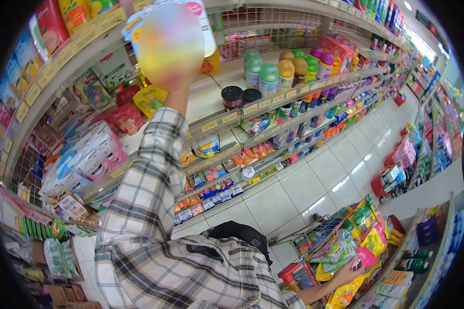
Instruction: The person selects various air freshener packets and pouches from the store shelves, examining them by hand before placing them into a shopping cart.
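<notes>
Reaching high with the left hand point(170, 49) to the top shelf point(82, 44), right against a white-and-blue pack point(203, 18); cannot tell whether open or closed there, being blurred over. Resting the right hand point(348, 273) low on the packets point(366, 232) in the trolley point(294, 239), fingers spread over a yellow one, grip unclear. Judging by the heap, plenty of packets yet in the trolley, and a bare stretch on the shelf board beside two dark jars point(241, 96) and pastel-capped bottles point(268, 74). No brand legible; yellow price tags point(250, 109) along the shelf edges, print too small to read
</notes>
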`<state>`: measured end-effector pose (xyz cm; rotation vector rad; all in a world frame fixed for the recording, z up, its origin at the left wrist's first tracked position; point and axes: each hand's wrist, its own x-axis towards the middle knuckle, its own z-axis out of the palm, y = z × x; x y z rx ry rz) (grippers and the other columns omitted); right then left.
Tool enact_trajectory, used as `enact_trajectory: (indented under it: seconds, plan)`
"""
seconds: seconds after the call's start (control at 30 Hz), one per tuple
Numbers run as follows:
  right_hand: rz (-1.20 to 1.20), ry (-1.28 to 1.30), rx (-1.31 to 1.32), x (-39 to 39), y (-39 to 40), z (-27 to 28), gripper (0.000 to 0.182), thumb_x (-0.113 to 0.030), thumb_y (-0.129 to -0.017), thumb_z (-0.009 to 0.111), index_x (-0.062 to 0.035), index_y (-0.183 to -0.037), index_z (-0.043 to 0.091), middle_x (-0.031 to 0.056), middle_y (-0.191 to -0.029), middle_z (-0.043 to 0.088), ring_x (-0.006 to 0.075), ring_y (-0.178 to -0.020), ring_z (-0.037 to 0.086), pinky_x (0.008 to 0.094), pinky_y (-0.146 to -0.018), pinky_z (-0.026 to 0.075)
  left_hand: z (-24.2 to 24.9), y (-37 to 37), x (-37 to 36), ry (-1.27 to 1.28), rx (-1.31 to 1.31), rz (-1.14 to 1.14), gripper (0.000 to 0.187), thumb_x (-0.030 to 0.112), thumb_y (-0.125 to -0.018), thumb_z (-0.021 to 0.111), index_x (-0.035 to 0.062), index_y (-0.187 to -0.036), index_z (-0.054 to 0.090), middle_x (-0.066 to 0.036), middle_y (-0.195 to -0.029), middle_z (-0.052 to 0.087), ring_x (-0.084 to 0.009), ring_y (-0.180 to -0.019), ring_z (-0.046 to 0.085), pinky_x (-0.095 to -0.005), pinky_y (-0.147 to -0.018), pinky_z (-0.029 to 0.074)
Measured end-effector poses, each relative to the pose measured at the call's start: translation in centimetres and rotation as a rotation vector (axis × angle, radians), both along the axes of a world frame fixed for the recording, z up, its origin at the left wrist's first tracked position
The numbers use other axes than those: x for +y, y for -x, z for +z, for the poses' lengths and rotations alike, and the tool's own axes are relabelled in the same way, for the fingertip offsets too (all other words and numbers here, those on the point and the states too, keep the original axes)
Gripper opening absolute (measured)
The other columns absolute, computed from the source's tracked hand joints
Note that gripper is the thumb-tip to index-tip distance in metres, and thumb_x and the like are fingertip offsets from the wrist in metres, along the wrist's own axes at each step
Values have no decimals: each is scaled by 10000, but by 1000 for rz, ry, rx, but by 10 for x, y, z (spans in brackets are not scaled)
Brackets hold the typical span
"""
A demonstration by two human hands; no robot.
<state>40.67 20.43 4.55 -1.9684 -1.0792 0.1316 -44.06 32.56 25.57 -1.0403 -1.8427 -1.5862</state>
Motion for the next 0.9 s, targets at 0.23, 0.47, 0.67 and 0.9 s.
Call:
enact_trajectory:
  seconds: [0.23, 0.47, 0.67, 0.9]
  plan:
    - [-6, -71, 24, -1, -14, -10, 485, -373, -916, 618, -7, -1224, 538, 158, -1123, 614, 274, -943, 602, 375, -786, 497, 31, -66, -31, -146, -102, -183, 701, 513, -799, 604, 22, -1285, 489, -152, -1265, 534, -276, -1133, 507, -369, -942, 390]
    - [-67, -93, 9, 0, -5, 3, 437, -356, -920, 617, -11, -1185, 571, 142, -1125, 605, 274, -1040, 561, 391, -855, 476, 60, -133, -71, -386, -254, -521, 507, 359, -847, 582, 34, -1232, 527, -119, -1173, 581, -225, -1024, 563, -338, -842, 446]
    - [33, -189, 88, -3, 16, 31, 361, -281, -935, 610, 13, -1141, 583, 138, -1108, 607, 256, -1000, 571, 374, -850, 472, 74, -158, -93, -483, -337, -710, 350, 227, -888, 563, 44, -1187, 559, -90, -1093, 622, -181, -930, 610, -311, -756, 495]
    - [267, -319, 136, -4, 49, 35, 231, -150, -931, 607, 17, -1089, 588, 102, -1061, 596, 210, -947, 583, 328, -819, 481, 64, -179, -112, -460, -377, -775, 228, 136, -929, 544, 54, -1137, 586, -61, -1008, 654, -134, -838, 646, -277, -682, 535]
